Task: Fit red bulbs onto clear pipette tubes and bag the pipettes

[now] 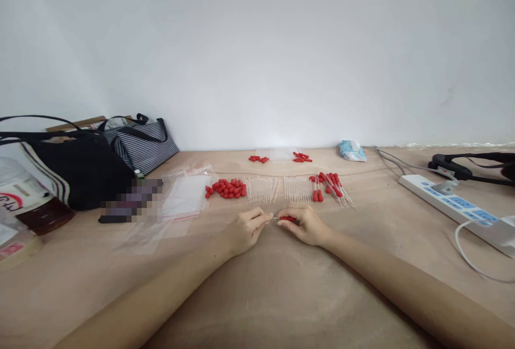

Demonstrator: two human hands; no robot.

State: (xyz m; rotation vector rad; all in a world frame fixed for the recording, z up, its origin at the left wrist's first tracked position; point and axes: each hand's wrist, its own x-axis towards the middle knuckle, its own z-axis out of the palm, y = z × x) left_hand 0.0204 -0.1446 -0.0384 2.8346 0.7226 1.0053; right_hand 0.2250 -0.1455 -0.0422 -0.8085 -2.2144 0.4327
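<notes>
Bare hands close together above a tan, smooth-topped desk, a person works on a thin, clear tube and a slender red bulb near the middle of the near side. The left hand has its grip pinched on the tube; the right hand has its grip closed around the bulb, the two parts lined up end to end, the joint too small to make out. Just beyond lie a heap of loose red bulbs, two rows of thin, clear tubes and, to the right, a cluster of red-bulbed clear droppers. Clear plastic bags lie to the left; a white power strip with blue sockets sits at far right.
</notes>
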